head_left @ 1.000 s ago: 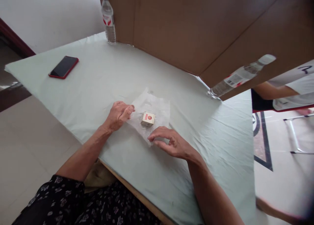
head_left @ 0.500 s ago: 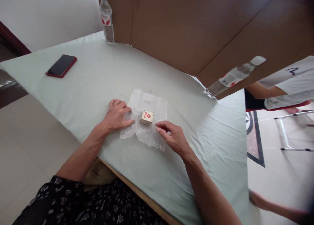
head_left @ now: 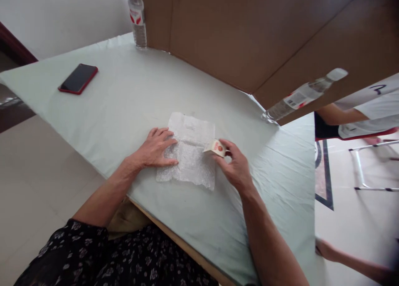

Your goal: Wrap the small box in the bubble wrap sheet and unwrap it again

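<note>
A sheet of bubble wrap (head_left: 195,163) lies spread on the cloth-covered table (head_left: 174,211). My left hand (head_left: 156,149) rests on its left edge, palm down with fingers spread. Between the thumb and fingers of my right hand (head_left: 235,161) is a small cream-coloured box (head_left: 215,148) with red print on top. The box is over the right edge of the bubble wrap, slightly tilted; whether its lower edge touches the sheet I cannot tell.
A phone in a red case (head_left: 78,79) lies at the far left. One water bottle (head_left: 137,20) stands at the back, another water bottle (head_left: 299,99) at the right, both against a brown cardboard panel (head_left: 218,36). Beyond the panel, a person's arm (head_left: 339,113) shows.
My right hand has gripped the small box and moved it right, from the middle of the bubble wrap to its right edge. My left hand has flattened out on the sheet.
</note>
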`<state>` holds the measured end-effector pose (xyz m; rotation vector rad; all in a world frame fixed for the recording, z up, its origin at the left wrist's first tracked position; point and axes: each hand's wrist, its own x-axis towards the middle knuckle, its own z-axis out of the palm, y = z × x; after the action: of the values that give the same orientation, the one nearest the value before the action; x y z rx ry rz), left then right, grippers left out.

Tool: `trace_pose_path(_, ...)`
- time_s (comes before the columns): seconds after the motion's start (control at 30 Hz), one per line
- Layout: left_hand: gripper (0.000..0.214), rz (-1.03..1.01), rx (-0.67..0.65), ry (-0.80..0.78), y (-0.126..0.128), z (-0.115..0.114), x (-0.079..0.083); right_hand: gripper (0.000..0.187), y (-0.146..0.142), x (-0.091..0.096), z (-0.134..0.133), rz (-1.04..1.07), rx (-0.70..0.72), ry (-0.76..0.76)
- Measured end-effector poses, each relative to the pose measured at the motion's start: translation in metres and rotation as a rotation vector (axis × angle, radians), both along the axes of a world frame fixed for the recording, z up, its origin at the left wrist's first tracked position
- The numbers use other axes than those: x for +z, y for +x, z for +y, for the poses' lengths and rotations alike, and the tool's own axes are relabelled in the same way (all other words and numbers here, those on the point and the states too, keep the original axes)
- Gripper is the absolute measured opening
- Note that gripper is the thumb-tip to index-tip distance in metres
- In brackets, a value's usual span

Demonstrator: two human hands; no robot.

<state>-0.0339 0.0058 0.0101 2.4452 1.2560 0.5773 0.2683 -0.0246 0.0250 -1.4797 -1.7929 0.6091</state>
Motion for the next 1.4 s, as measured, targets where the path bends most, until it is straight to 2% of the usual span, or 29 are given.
trace_pose_path(0.13,0.061,0.021,0.004,0.008,0.000,0.000,-0.002,0.052,0.054,-0.010,-0.013,-0.039,-0.205,-0.060)
trace_pose_path(0.17,0.061,0.032,0.005,0.011,0.001,0.000,-0.001,0.053,0.063,-0.012,-0.016,-0.079,-0.220,-0.050)
trace_pose_path(0.23,0.061,0.049,0.006,0.016,0.002,0.000,-0.001,0.054,0.069,-0.013,-0.023,-0.173,-0.251,0.061)
trace_pose_path(0.33,0.063,0.053,0.011,0.020,0.003,0.000,-0.002,0.044,0.053,0.000,-0.034,-0.258,-0.301,0.317)
trace_pose_path(0.4,0.065,0.058,0.016,0.027,0.004,0.000,-0.003,0.034,0.031,0.013,-0.039,-0.242,-0.238,0.367)
trace_pose_path(0.47,0.064,0.070,0.025,0.035,0.004,0.001,-0.004,0.029,0.006,0.020,-0.038,-0.243,-0.087,0.319)
trace_pose_path(0.53,0.062,0.081,0.042,0.048,0.003,0.002,-0.005,0.032,-0.016,0.020,-0.032,-0.273,0.083,0.235)
trace_pose_path(0.67,0.058,0.105,0.076,0.067,0.000,0.004,-0.004,0.058,-0.042,0.002,-0.013,-0.418,0.269,0.075)
trace_pose_path(0.77,0.058,0.130,0.082,0.043,-0.004,0.006,-0.003,0.071,-0.046,-0.010,-0.007,-0.518,0.293,-0.012)
trace_pose_path(0.93,0.059,0.150,0.093,-0.017,-0.008,0.007,0.002,0.072,-0.044,-0.016,-0.011,-0.590,0.283,-0.019)
trace_pose_path(1.07,0.053,0.148,0.124,0.048,-0.002,-0.007,0.020,0.074,-0.044,-0.017,-0.013,-0.597,0.283,-0.025)
trace_pose_path(1.2,0.044,0.153,-0.004,0.121,0.014,-0.023,0.036,0.073,-0.044,-0.019,-0.013,-0.581,0.277,0.007)
trace_pose_path(1.3,0.054,0.192,-0.097,0.030,0.020,-0.022,0.030,0.074,-0.044,-0.019,-0.013,-0.568,0.270,0.012)
trace_pose_path(1.4,0.069,0.203,-0.065,-0.096,0.016,-0.015,0.015,0.074,-0.045,-0.021,-0.013,-0.556,0.262,0.006)
